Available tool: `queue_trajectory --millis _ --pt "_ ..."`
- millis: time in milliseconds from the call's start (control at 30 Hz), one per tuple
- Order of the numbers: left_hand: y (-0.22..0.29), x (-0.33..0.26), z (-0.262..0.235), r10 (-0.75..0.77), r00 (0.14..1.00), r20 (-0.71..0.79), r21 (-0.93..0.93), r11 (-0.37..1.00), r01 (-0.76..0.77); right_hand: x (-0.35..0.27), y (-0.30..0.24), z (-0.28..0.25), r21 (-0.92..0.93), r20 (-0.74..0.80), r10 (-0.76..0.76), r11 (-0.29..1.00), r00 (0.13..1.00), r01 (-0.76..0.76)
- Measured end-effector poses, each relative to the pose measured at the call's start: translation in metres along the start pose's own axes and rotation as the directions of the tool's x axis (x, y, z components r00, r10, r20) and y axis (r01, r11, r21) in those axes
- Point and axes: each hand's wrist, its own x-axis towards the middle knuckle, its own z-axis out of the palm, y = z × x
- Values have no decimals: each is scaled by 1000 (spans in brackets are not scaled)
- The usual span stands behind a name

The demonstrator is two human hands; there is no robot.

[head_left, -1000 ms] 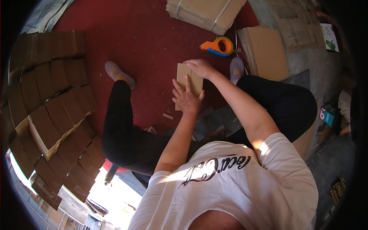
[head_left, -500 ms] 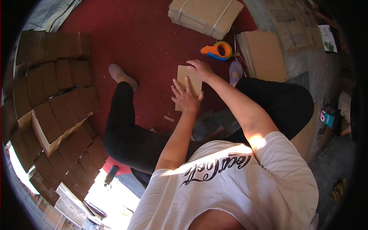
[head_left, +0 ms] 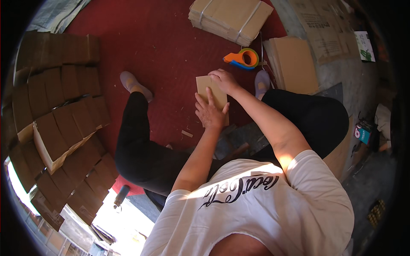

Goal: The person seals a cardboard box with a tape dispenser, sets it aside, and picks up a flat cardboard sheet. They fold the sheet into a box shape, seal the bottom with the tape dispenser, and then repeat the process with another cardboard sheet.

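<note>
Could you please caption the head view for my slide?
Both hands, left and right, press a flat carton near a tape gun.

a small flat piece of brown cardboard (head_left: 212, 91) sits between the person's two hands, above a red carpet. it is a plain, unprinted sheet, roughly rectangular, longer than it is wide, with its long side running away from the person and tilted a little to the right. its upper left corner is bare and shows a clean, square edge. the left hand (head_left: 209, 112) lies spread over its lower part with fingers pointing up along it, and the right hand (head_left: 225, 80) grips its upper right edge. the lower end is hidden under the left hand.
</note>
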Motion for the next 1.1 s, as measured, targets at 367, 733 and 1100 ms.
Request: queue_trajectory --millis 367,733,1100 --pt "-19 19 21 251 950 -185 159 962 -223 2 -2 5 -20 -60 -22 1000 998 21" --pt "-11 30 13 304 938 -167 150 948 -281 3 -10 11 -368 -131 -37 930 991 -14" --pt "-10 30 13 264 957 -123 150 958 -245 16 102 -52 -522 -388 113 791 915 -319"
